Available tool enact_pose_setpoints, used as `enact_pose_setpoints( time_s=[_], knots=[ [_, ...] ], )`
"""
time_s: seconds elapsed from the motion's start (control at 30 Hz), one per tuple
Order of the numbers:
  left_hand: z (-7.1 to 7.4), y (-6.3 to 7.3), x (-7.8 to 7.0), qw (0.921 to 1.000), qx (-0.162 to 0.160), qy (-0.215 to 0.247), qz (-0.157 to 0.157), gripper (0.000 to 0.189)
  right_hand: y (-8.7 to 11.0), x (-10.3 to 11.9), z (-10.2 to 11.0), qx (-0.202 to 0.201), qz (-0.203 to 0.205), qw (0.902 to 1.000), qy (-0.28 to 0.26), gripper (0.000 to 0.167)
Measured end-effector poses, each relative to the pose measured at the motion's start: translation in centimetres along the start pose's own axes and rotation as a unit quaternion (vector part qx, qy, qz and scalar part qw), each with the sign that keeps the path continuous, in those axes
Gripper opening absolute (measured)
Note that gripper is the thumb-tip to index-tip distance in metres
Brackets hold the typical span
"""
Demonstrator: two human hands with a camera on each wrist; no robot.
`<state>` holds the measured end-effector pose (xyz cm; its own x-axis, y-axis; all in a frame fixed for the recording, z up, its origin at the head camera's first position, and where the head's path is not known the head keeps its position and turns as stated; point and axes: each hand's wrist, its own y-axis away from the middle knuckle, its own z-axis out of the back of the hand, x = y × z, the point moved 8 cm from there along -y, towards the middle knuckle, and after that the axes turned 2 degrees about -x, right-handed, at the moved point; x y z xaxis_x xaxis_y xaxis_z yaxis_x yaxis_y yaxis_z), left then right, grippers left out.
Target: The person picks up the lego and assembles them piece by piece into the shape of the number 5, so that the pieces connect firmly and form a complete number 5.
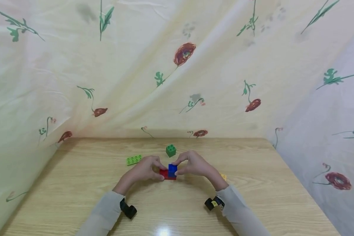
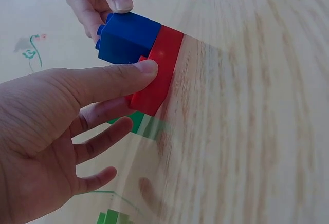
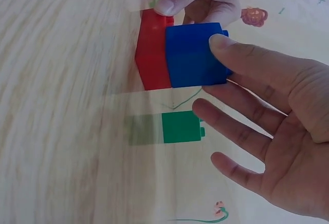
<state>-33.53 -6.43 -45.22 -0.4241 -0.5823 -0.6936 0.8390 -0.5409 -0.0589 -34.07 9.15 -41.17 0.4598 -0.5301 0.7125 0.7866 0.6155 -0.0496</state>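
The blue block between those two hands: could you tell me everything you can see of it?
The blue block is a boxy toy brick with smooth, flat sides and rounded studs on top; it looks like plastic. It stands upright on one end of a longer, lower red block, the end toward the person's right. No gap shows between the two, though I can't tell how firmly they are joined. The right hand pinches it.
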Motion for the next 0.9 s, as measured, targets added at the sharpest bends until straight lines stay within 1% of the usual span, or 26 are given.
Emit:
enact_pose_setpoints(
  time_s=[0.17, 0.33, 0.4, 0.53, 0.6, 0.8, 0.9],
  knots=[
    [-0.07, 0.07, -0.05, 0.9999, -0.006, -0.009, -0.007, 0.032, 0.15, 0.27, -0.06, -0.001, -0.003, 0.9995, 0.032, 0.027],
    [-0.08, -0.02, -0.18, 1.0000, -0.006, -0.001, -0.001, 0.032, 0.20, 0.40, 0.16, -0.005, -0.004, 0.9988, 0.049, 0.027],
    [0.00, -0.03, -0.21, 1.0000, -0.007, 0.004, 0.005, 0.031, 0.19, 0.49, 0.27, -0.008, 0.000, 0.9987, 0.050, 0.027],
    [0.18, 0.06, -0.10, 0.9999, -0.005, -0.001, 0.014, 0.031, 0.09, 0.51, 0.17, -0.005, 0.007, 0.9993, 0.037, 0.028],
    [0.31, 0.04, -0.06, 0.9999, -0.004, -0.003, 0.016, 0.031, 0.03, 0.55, 0.17, -0.005, 0.005, 0.9995, 0.031, 0.028],
    [0.48, -0.15, -0.31, 0.9996, -0.005, -0.029, 0.006, 0.032, -0.04, 0.54, 0.19, -0.017, -0.021, 0.9993, 0.024, 0.027],
    [0.26, -0.09, -0.31, 0.9996, -0.003, -0.026, 0.015, 0.031, 0.24, 0.55, 0.15, -0.018, -0.018, 0.9994, 0.022, 0.028]
  ],
)
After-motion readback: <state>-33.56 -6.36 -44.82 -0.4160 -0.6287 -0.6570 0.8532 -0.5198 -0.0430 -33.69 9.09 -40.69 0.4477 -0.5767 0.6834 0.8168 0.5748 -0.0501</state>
